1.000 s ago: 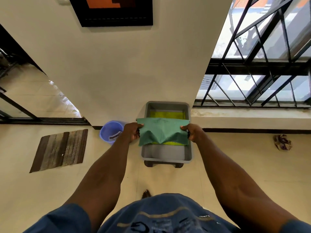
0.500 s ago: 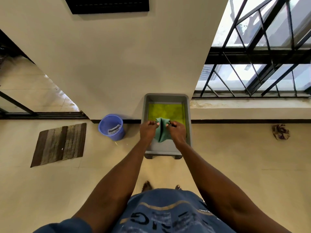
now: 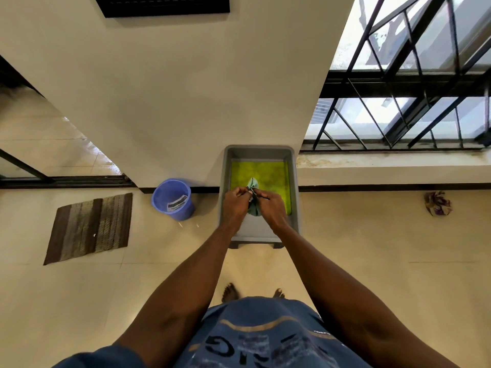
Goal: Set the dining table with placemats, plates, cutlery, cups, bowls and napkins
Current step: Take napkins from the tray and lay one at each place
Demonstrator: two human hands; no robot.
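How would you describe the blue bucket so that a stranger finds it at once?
Look at the foot of the cream wall, left of the grey tub. The blue bucket stands there on the floor, the only round, blue thing, with a paper label inside.

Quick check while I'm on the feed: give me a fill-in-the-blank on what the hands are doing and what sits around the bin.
1. Both hands, left hand and right hand, pinch a ____ cloth.
2. The hands work above a grey bin lined with a ____ cloth.
3. Left of the bin stands a blue ____.
4. On the floor at far left lies a striped ____.

Missing words: green; yellow; bucket; mat
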